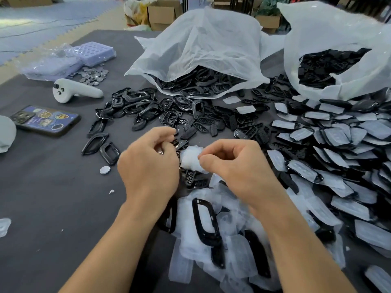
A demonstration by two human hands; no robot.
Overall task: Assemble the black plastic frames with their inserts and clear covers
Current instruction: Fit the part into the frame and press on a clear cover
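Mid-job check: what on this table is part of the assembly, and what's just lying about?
Job: black frames, perforated inserts, loose clear covers, the clear cover the right hand pinches.
Lying about: phone, white controller, round discs, blister trays.

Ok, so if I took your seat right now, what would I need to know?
Right hand pinches a clear cover. Left hand is curled beside it; what it holds is hidden.
Loose black frames and inserts lie ahead, and more frames spill from the open bag. Spare covers are heaped nearest you.
Done: the big pile of covered pieces on the right looks assembled.
Left: plenty. Finish this one, then work through the loose parts.
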